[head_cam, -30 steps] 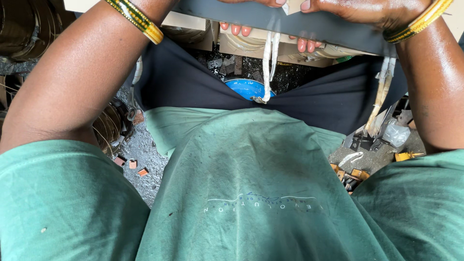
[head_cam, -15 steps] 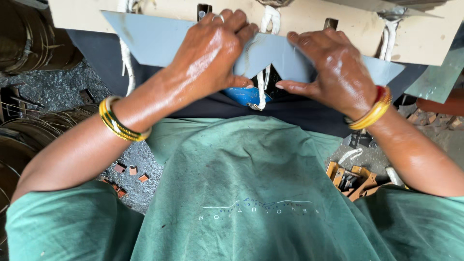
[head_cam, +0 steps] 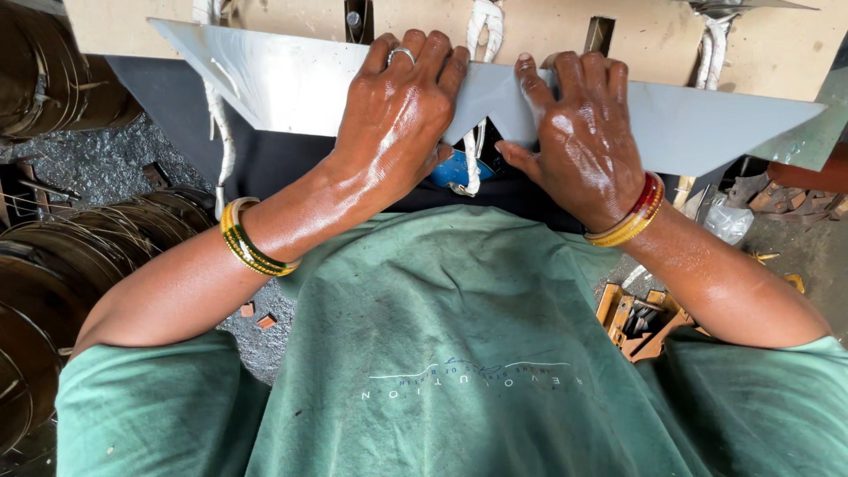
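A long flat sheet-metal piece (head_cam: 283,84) with pointed ends and a notch cut in its near edge lies against a pale wooden board (head_cam: 760,44). My left hand (head_cam: 397,115) presses down on the sheet left of the notch, fingers curled over its far edge. My right hand (head_cam: 583,132) grips the sheet right of the notch, thumb under the near edge. A blue round object (head_cam: 452,168) shows below the notch between my hands. White cords (head_cam: 481,22) hang from the board.
Stacked dark metal discs (head_cam: 53,256) fill the left side on gravelly ground (head_cam: 115,168). A small wooden box with metal parts (head_cam: 640,318) sits at lower right. My green apron (head_cam: 442,353) covers my lap. Scrap lies at the far right (head_cam: 795,199).
The view has dropped from my raised forearms to both hands on the sheet. My hands have shifted slightly and settled flatter on the metal, either side of the notch.
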A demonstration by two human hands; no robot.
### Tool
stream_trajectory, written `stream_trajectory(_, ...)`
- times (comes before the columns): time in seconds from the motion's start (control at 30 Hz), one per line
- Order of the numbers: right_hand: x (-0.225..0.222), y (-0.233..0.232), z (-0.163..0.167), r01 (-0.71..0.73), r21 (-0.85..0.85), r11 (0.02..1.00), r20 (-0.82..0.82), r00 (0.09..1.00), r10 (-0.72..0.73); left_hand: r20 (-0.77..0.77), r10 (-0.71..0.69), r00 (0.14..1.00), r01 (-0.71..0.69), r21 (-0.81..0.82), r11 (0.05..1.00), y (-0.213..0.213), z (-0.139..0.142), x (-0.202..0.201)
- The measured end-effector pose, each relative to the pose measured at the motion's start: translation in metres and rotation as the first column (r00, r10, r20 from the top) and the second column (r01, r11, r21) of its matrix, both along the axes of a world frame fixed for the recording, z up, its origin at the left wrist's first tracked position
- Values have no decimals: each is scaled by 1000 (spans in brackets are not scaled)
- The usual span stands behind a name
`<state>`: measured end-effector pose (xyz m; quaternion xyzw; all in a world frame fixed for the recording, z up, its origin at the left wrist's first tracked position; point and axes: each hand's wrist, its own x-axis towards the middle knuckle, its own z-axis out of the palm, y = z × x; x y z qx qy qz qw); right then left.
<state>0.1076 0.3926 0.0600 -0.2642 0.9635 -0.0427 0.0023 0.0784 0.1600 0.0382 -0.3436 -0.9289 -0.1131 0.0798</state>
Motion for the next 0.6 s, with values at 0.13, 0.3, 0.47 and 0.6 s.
stream_trajectory(0.13,0,-1,1,-9,28,1000,-18,1000,10,-12,-4,1000,4,-24,1000,-1,5,2)
stream_trajectory(0.3,-3,3,15,9,-88,996,48,999,-5,-28,-27,999,29,55,998,-7,15,1)
stream_trajectory(0.47,-11,9,32,2,-269,963,117,993,31,31,-72,997,64,218,974,-16,20,-6)
stream_trajectory(0.6,-10,15,43,-64,-325,943,41,996,81,17,-103,995,94,279,956,-19,31,-10)
